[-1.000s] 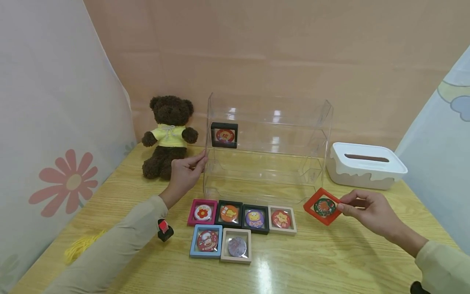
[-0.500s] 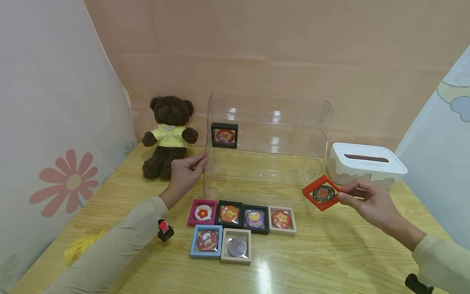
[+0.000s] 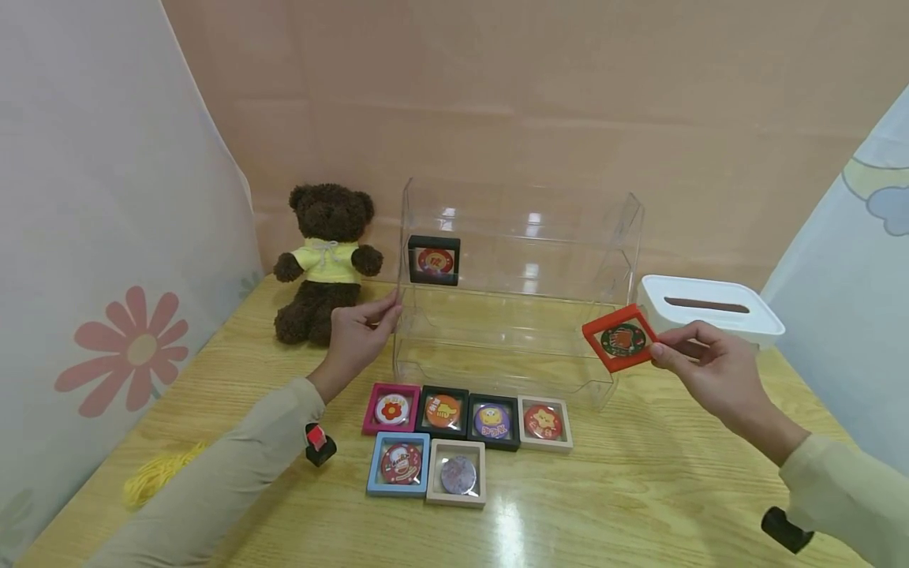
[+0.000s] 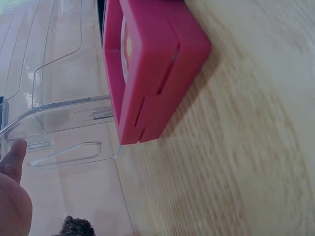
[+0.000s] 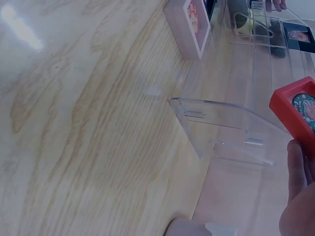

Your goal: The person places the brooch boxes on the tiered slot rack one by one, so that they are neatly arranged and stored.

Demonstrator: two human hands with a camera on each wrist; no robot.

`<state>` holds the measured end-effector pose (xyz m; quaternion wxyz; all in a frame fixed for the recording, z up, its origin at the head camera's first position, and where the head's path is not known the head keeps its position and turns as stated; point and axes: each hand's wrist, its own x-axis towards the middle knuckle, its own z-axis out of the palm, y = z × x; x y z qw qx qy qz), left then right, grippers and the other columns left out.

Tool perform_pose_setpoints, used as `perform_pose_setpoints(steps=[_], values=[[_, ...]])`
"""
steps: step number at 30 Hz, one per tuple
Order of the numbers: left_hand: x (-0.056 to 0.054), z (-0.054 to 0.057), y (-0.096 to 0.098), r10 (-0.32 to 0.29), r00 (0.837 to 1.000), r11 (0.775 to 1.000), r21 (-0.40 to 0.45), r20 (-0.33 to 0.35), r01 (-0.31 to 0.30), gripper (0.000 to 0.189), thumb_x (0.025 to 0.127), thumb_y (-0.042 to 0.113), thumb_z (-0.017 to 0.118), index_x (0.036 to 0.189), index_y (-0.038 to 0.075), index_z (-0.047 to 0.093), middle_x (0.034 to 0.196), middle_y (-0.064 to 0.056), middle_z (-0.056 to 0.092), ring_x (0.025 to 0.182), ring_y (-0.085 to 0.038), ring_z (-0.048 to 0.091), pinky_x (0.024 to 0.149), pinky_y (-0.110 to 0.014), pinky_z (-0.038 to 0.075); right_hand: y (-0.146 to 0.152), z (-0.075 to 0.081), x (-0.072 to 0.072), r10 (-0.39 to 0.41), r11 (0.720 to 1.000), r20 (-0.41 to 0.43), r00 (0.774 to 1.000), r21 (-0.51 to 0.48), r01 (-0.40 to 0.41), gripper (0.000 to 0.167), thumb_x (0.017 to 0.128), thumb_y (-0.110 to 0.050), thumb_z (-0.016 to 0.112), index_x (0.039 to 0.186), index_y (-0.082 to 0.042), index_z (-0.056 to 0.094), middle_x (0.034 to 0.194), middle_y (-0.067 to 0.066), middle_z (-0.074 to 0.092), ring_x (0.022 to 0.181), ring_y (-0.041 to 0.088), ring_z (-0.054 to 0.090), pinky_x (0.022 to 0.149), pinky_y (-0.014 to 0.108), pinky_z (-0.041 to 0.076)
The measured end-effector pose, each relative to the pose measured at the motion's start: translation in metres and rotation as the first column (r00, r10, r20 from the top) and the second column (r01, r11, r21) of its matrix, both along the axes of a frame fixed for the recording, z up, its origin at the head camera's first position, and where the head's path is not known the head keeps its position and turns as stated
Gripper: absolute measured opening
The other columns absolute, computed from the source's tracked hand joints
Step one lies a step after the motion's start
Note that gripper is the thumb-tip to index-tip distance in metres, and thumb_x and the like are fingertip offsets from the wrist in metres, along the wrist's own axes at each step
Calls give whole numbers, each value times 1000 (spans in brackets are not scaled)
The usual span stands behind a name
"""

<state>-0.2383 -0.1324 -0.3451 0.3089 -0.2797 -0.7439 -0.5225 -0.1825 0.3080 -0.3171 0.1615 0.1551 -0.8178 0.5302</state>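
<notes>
My right hand [image 3: 717,375] pinches one corner of a red display frame [image 3: 620,338] with a round green badge inside, holding it tilted in front of the right end of a clear tiered acrylic stand [image 3: 518,315]. My left hand [image 3: 358,335] pinches the left side edge of that stand. A black frame [image 3: 434,261] with a red badge stands on an upper tier at the left. Before the stand lie more badge frames: a pink one [image 3: 391,409], two black ones, a beige one [image 3: 545,424], a blue one [image 3: 398,465] and another beige one [image 3: 457,473].
A brown teddy bear [image 3: 327,264] in a yellow top sits left of the stand. To the right is a white tissue box [image 3: 710,308], partly behind the red frame and right hand. Yellow string [image 3: 159,477] lies by the left sleeve. Curtains border the wooden table.
My right hand has lifted the red frame up and slightly left, toward the stand, and turned it a little. The left hand has stayed at the stand's edge.
</notes>
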Motion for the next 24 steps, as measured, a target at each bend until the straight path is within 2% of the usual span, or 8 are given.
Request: perform_pose_setpoints(steps=[3,6,8,14,16,21,24], values=[[-6,-7,-2,-5,1000,1000,3,1,5,22,85,-12,63,107,-16,63,91,-28,65,65,-37,67,56,-19,53,-5,5,-3,14,998,-17,1000,-67,-15,10,83,10,67,91,9,61,90,-3,68,80,8,68,63,23,54],[-14,-17,-5,-2,1000,1000,15,10,1,23,86,-9,65,109,-12,65,93,-25,66,67,-34,68,56,-19,53,-11,9,-7,46,987,-40,998,-151,-51,11,81,16,64,91,13,60,94,-1,67,82,8,68,63,24,54],[-19,-23,-7,2,1000,1000,21,15,-2,24,86,-5,66,110,-9,66,94,-23,67,68,-31,69,56,-19,53,-15,12,-10,52,983,-57,997,-174,-61,11,81,17,64,91,14,60,96,1,64,83,8,68,63,24,54],[-20,-27,-9,9,1000,1000,22,14,-9,24,88,2,66,112,-3,67,96,-16,69,72,-24,70,57,-23,54,-30,20,-19,54,977,-87,995,-200,-71,12,81,16,64,91,10,62,94,9,60,85,9,68,66,23,54],[-19,-26,-8,8,1000,1000,22,11,-8,24,88,1,66,112,-4,67,97,-16,68,73,-24,69,57,-23,54,-34,22,-22,38,983,-94,995,-173,-54,12,82,15,65,91,7,63,93,9,61,85,9,67,66,22,54],[-3,-8,-2,6,1000,1000,8,14,-6,23,86,-8,64,109,-13,64,97,-24,66,74,-33,68,57,-24,55,-42,28,-28,-27,997,-113,993,-79,18,10,82,11,67,90,9,61,93,7,62,85,6,66,67,20,53],[3,-2,1,9,1000,1000,6,9,-9,23,85,-12,63,107,-16,63,95,-27,65,72,-37,67,55,-23,54,-46,31,-33,-20,992,-130,991,-123,4,10,81,12,68,89,9,62,90,6,62,83,7,67,67,20,53]])
